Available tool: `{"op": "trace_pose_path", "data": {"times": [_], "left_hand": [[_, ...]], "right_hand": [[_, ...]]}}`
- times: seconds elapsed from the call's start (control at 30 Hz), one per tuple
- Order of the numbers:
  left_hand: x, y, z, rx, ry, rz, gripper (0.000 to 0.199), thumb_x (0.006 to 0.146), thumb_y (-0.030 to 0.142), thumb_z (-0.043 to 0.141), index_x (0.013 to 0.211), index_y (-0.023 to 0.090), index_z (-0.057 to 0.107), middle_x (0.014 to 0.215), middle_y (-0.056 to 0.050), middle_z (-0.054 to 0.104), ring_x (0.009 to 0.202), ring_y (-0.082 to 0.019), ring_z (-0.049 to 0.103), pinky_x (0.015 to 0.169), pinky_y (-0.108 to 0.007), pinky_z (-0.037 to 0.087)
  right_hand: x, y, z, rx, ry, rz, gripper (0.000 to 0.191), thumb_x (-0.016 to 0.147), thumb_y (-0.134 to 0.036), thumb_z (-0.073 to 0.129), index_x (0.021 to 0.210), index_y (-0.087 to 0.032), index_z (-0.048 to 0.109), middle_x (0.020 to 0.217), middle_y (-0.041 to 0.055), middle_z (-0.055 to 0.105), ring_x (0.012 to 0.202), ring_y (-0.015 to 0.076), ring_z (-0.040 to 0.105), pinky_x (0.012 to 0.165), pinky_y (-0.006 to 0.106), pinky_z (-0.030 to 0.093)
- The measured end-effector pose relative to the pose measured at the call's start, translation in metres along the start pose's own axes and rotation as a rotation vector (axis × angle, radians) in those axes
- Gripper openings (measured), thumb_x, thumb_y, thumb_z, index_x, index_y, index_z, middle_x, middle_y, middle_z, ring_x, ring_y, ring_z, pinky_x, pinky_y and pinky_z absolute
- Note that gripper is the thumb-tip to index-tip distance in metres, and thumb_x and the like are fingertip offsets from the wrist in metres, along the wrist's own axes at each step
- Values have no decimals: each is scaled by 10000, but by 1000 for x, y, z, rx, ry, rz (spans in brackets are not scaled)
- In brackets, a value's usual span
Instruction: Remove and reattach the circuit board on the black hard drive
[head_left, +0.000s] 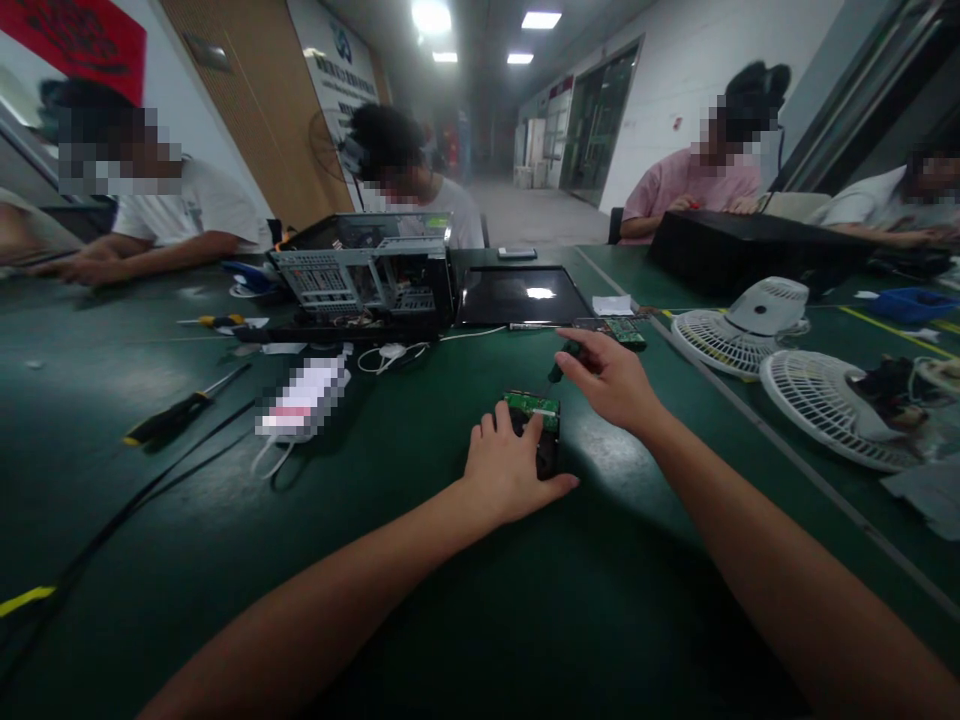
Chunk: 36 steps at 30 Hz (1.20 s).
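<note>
Head view: the open computer case (330, 280) stands on the green table (420, 560), and a small black device (551, 455) with a green circuit board (517, 400) lies nearer the wearer than the case and to its right. The left hand (501, 468) is spread open over this device, palm down, its fingers resting on it and its thumb stretched out to the right. The right hand (615, 385) is closed with thumb and fingers around the dark handle of a small screwdriver (564, 362) — its shaft points down at the far edge of the board, though I cannot tell whether the tip touches.

Just right of the case lies a glossy black panel (517, 297); farther right of the case are a piece of white paper (613, 306) and a second circuit board (624, 333). A white cable (390, 355) curls in front of the case. Nearer the wearer than the case and to its left lie a phone (304, 395), its screen blurred out, and a yellow-and-black screwdriver (169, 418). Well to the right of the case rest two white fan guards (705, 340) — and behind them a large black box (750, 250), with a person in pink (656, 195) at its far side.
</note>
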<state>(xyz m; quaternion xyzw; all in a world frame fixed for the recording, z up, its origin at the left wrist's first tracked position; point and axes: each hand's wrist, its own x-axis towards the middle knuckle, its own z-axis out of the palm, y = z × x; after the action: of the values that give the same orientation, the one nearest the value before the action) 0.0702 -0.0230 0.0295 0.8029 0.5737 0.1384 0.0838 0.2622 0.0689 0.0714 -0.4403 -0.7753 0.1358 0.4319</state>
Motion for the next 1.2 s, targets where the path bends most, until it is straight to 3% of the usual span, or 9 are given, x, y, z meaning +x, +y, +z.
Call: {"op": "trace_pose_path", "data": {"times": [0.1,0.2,0.37,0.47,0.57,0.63,0.87,1.1,1.2], "left_hand": [[2,-3,5,17,28,21,865,766,731,634,1478,269,462,1554,-191,293,1272,-482,472,998,-606,452],[9,-16,7,-12,41,127,815,753,650,695,1451,280,494,1607,-153,206,1284,-473,473,1023,-608,454],[29,-45,-3,-87,-31,390,701,773,598,719,1380,278,578,1617,-106,166,1292,-414,511,1071,-550,471],[37,-56,-7,-95,-68,475,715,790,636,704,1406,297,576,1634,-92,126,1316,-416,490,1090,-557,455],[37,-60,-5,-63,-51,431,723,804,669,677,1444,359,545,1628,-83,125,1333,-443,451,1093,-614,421],[37,-60,-1,-39,-30,383,701,824,646,661,1465,403,514,1602,-83,167,1338,-456,426,1078,-648,410],[37,-61,10,-52,34,397,686,814,543,684,1463,391,520,1564,-79,241,1294,-397,429,1078,-601,417],[35,-61,10,-64,59,396,669,819,517,680,1455,371,531,1574,-65,270,1280,-381,431,1081,-587,415],[34,-60,11,-68,55,397,669,818,516,684,1453,372,532,1580,-60,266,1286,-381,431,1080,-584,419]], "right_hand": [[-10,-4,-1,-3,39,-35,449,964,-355,602,1402,-259,612,1154,78,717,775,186,657,719,362,558],[-24,-2,-4,-3,100,-21,462,970,-349,596,1424,-262,586,1156,75,726,808,198,668,753,383,572],[-40,13,-7,-111,247,-23,410,966,-368,613,1366,-281,629,1116,77,699,830,216,662,814,429,577],[-41,15,-4,-110,260,-51,467,970,-336,595,1435,-294,566,1212,98,660,957,242,671,880,459,578],[-41,14,3,-8,205,-79,565,979,-288,560,1529,-309,433,1328,104,622,1075,247,683,926,459,581],[-43,14,6,27,205,-75,596,979,-274,558,1548,-305,383,1313,96,642,1042,232,709,926,447,587],[-40,26,5,-204,335,-79,423,937,-326,653,1354,-274,609,1106,75,718,888,233,696,864,455,587],[-41,26,9,-60,273,-74,623,966,-269,572,1554,-300,368,1324,94,659,941,222,723,889,454,596],[-43,27,12,-120,325,-67,583,945,-303,623,1498,-292,440,1248,82,702,863,218,718,869,457,597]]}}
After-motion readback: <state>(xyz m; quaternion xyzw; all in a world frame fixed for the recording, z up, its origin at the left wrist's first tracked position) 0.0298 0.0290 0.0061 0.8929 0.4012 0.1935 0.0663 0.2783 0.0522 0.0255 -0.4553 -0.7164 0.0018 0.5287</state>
